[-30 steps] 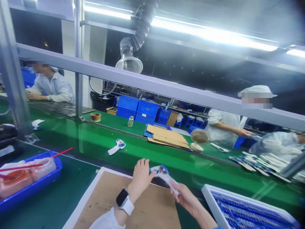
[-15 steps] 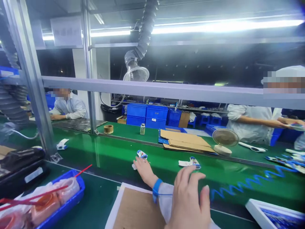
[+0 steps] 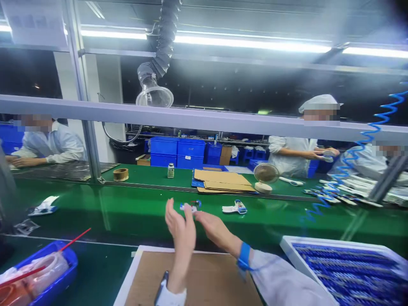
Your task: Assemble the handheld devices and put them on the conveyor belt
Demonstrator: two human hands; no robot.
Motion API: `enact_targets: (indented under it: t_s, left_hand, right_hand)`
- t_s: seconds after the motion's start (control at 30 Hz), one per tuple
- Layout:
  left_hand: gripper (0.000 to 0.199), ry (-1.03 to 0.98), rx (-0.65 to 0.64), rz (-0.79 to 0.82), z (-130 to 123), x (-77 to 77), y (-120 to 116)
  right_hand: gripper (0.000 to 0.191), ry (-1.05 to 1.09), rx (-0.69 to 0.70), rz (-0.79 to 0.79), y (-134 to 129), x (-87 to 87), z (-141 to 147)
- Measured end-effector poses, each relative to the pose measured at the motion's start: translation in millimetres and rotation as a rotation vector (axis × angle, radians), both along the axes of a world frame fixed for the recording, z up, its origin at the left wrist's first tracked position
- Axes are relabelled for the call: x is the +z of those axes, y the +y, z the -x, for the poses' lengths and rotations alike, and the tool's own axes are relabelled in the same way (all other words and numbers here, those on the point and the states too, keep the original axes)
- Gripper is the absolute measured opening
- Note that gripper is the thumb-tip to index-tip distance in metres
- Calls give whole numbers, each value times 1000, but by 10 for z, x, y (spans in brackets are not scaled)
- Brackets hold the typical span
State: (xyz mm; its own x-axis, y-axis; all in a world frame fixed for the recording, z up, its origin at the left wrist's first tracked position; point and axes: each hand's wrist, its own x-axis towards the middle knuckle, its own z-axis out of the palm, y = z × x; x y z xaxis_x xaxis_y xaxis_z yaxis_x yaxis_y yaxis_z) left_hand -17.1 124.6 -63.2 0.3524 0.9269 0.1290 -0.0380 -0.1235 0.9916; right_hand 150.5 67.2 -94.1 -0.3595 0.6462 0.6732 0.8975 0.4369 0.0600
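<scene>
Showing only partly: white-and-blue plastic piece (image 3: 196,205), beyond the flat brown rectangular board (image 3: 219,276)
Left hand (image 3: 179,227): fingers straight, thumb spread away, covering the piece's middle
Right hand (image 3: 217,229): fingertips at the piece; cannot tell whether they grip

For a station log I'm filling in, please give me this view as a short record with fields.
Left hand: raised, watch at wrist, thumb beside a white-and-blue part; hold unclear
Right hand: blue wrist strap, fingertips at that part; hold unclear
Green surface: similar part right of the hands, another light piece far left
Near side: brown board in front, blue tray left, white tray right
Far side: tape roll, bottle, cardboard sheets, fan
</scene>
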Motion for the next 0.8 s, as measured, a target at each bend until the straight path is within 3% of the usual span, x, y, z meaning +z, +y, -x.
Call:
enact_targets:
  t_s: [0.1, 0.23, 0.33, 0.43, 0.5, 0.63, 0.73, 0.8]
  left_hand:
    - [62, -18, -146, 202, 45, 154, -21]
    - [77, -21, -623, 460, -54, 303, -348]
    - [71, -53, -861, 537, -102, 326, -641]
    - [57, -154, -907, 517, -101, 317, -806]
    - [55, -221, -890, 485, -94, 318, -863]
    - [52, -288, -897, 393, -88, 352, -973]
    - [58, -302, -915, 310, -71, 376, -1079]
    - [59, -286, -882, 239, -48, 377, -1152]
  right_hand:
    - [18, -215, 124, -182, -680, 320, -181]
    - [18, -451, 183, -232, -1511, 794, -111]
    - [20, -633, 138, -218, -1885, 1007, -45]
    - [17, -721, 27, -221, -2108, 1034, -74]
    - [22, -563, -88, -284, -2205, 976, -91]
    - [33, 12, -299, -350, -2228, 909, 7]
    - [20, 447, -336, -197, -2077, 1025, 107]
    - [24, 652, -308, -17, -1938, 1138, 130]
